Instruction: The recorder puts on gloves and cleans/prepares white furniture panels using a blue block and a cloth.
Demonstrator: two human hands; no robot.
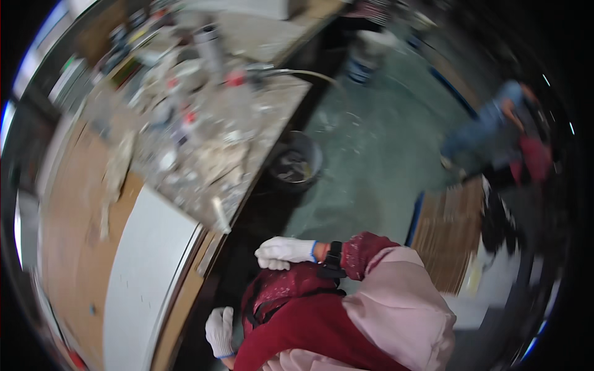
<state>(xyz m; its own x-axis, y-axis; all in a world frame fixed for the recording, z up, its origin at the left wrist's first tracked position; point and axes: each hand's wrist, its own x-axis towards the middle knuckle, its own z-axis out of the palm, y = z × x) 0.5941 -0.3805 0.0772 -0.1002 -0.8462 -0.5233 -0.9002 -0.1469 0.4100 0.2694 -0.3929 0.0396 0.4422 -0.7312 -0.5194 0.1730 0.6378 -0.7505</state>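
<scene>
My right hand, in a white knit glove with a blue cuff edge, is in front of my body near the table's edge. Its fingers curl in loosely, and nothing shows in them. A black strap device sits on that wrist. Lower and to the left, my left hand wears a matching white glove beside the table edge, its thumb and fingers loosely extended with no object visible. Nearest to it is a white panel lying on the table. A dark red apron covers my front.
Tools, rags and red-capped bottles clutter the worktable. A dark bucket stands on the green floor beside it. Farther off is a white bucket. To the right are stacked brown boards and a person in blue.
</scene>
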